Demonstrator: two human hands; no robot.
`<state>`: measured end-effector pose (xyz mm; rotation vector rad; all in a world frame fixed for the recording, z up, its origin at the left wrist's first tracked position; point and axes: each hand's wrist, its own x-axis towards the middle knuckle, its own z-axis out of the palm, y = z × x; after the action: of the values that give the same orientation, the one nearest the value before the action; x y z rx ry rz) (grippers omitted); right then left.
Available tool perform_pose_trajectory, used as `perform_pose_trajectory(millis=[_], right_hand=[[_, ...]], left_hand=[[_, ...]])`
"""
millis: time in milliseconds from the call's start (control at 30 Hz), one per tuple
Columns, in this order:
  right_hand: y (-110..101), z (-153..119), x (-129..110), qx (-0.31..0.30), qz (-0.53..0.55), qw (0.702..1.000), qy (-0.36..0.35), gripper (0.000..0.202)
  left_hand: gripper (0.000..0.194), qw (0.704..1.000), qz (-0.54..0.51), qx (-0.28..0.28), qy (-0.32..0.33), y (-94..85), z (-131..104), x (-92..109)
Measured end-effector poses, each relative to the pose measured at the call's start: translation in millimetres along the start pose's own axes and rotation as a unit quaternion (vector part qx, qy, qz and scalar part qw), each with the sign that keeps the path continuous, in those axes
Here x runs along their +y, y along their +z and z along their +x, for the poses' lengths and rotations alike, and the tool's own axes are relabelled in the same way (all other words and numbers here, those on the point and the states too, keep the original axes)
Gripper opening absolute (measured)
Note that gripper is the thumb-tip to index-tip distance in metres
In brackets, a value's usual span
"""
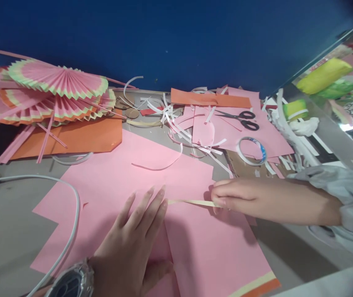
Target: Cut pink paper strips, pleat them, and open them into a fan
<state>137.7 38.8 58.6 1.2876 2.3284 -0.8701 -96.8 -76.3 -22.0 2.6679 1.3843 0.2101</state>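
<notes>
My left hand (pixel 136 235) lies with fingers stretched out and pressed down on a pink paper sheet (pixel 213 251). A narrow pale yellow paper strip (pixel 199 202) runs along that sheet's far edge, from my left fingertips to my right hand. My right hand (pixel 235 196) is closed with its fingertips pinched on the strip's right end; the fingers partly hide that end. Yellow and orange bands edge the sheet's near right corner. More pink sheets (pixel 102 181) lie beneath and to the left.
Pleated paper fans (pixel 65 80) are stacked at the left on orange paper (pixel 102 138). Black-handled scissors (pixel 241 119), a tape roll (pixel 252 151) and loose paper strips (pixel 167 113) lie at the back. A white cable (pixel 76 206) curves across the left side. A blue panel (pixel 164 41) stands behind.
</notes>
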Motion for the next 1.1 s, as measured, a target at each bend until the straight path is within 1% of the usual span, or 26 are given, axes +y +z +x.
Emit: perform_pose_trajectory(millis=[67, 100, 200, 267, 333, 433, 533, 600, 767, 833, 933, 967, 1033, 1100], right_hand=[[-2.6, 1.1, 1.9, -0.080, 0.037, 0.996, -0.005, 0.031], [-3.6, 2.0, 2.9, -0.107, 0.047, 0.993, -0.006, 0.033], [-4.7, 4.8, 6.1, -0.116, 0.046, 0.992, -0.007, 0.031], [-4.0, 5.9, 7.5, -0.114, 0.037, 0.993, -0.006, 0.029], [-2.4, 6.4, 7.1, -0.112, 0.028, 0.993, 0.002, 0.029], [1.7, 6.2, 3.2, -0.088, 0.021, 0.996, 0.023, 0.031], [7.3, 5.4, -2.2, -0.049, 0.016, 0.996, 0.067, 0.031], [10.6, 4.4, -4.7, -0.021, 0.015, 0.997, 0.079, 0.031], [19.2, 0.8, -7.6, 0.008, 0.055, 0.997, 0.055, 0.026], [24.7, 0.2, -8.5, 0.028, 0.065, 0.996, 0.051, 0.026], [32.8, 1.4, -8.7, 0.069, 0.060, 0.995, 0.039, 0.026], [34.5, 2.2, -8.3, 0.077, 0.055, 0.995, 0.035, 0.026], [35.9, 4.0, -7.0, 0.081, 0.046, 0.995, 0.030, 0.028], [35.3, 5.6, -5.2, 0.085, 0.039, 0.995, 0.020, 0.030]], left_hand=[[0.076, 1.000, 0.009, -0.002, 0.005, 1.2, -0.4, -1.0], [0.077, 1.000, 0.011, -0.002, 0.008, 1.9, -0.7, -1.2], [0.076, 1.000, 0.008, -0.002, 0.010, 3.3, -1.0, -0.2], [0.074, 1.000, -0.002, 0.000, -0.010, 2.9, -0.9, 1.4], [0.073, 1.000, -0.011, 0.000, -0.016, 1.9, -0.7, 2.5], [0.072, 1.000, -0.012, -0.004, -0.002, 0.5, -0.8, 2.0], [0.071, 1.000, -0.008, -0.005, 0.000, 0.6, -0.9, 0.1], [0.072, 1.000, -0.006, -0.003, 0.003, 1.5, -1.2, -0.6], [0.074, 1.000, 0.007, 0.011, 0.011, 3.2, -5.1, -0.1], [0.074, 0.999, 0.007, 0.035, 0.011, 1.6, -6.7, 0.9], [0.068, 0.996, 0.005, 0.084, 0.030, -2.7, -5.5, 2.8], [0.066, 0.996, 0.006, 0.086, 0.038, -3.9, -3.9, 3.3], [0.068, 0.997, 0.010, 0.061, 0.043, -5.0, 0.3, 3.7], [0.074, 0.999, 0.021, 0.026, 0.044, -4.2, 4.2, 3.2]])
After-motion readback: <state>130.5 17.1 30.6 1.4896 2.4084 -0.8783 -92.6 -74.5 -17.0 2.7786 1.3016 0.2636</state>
